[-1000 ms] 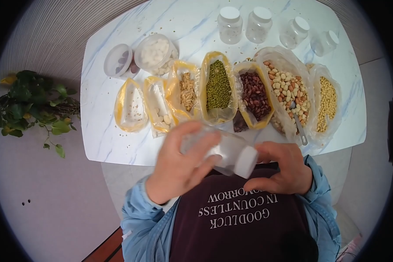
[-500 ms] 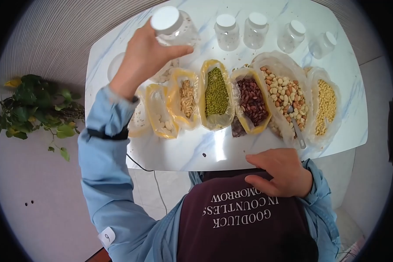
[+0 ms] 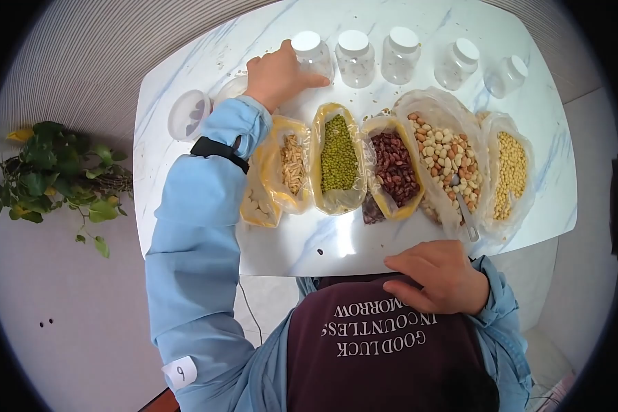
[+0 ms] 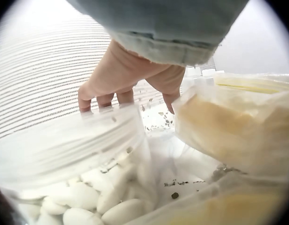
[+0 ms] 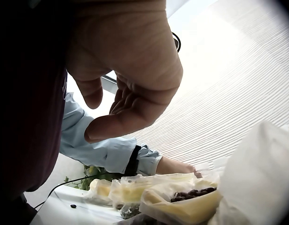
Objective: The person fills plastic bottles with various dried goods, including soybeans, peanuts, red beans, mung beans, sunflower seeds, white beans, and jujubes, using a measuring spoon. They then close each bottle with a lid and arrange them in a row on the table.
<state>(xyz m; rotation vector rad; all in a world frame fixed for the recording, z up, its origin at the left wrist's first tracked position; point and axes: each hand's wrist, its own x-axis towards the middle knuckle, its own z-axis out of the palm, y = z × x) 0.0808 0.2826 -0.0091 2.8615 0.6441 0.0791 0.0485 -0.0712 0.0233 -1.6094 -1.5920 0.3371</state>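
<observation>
At the back of the table my left hand [image 3: 279, 77] holds a clear plastic jar [image 3: 314, 63] with a white lid, the thumb along its near side. The jar stands upright at the left end of a row of similar jars. In the left wrist view the fingers [image 4: 124, 97] reach down beyond a tub of white pieces [image 4: 79, 197]. My right hand [image 3: 441, 276] hangs loosely curled by the table's front edge, holding nothing. Opened bags of green beans [image 3: 339, 158], dark red beans [image 3: 393, 165] and mixed nuts [image 3: 453, 147] stand in front of the jars.
More lidded jars [image 3: 355, 60] stand to the right at the back. A bag of yellow beans [image 3: 510, 172] is at the far right, and a spoon [image 3: 467, 213] sticks out of the nut bag. A round tub [image 3: 189, 115] stands at the left. One dark bean [image 3: 320, 252] lies near the front edge.
My left hand carried the jar from in front of my chest up to the back left, then rightward and down beside the other jars. The right hand has stayed near the table's front edge.
</observation>
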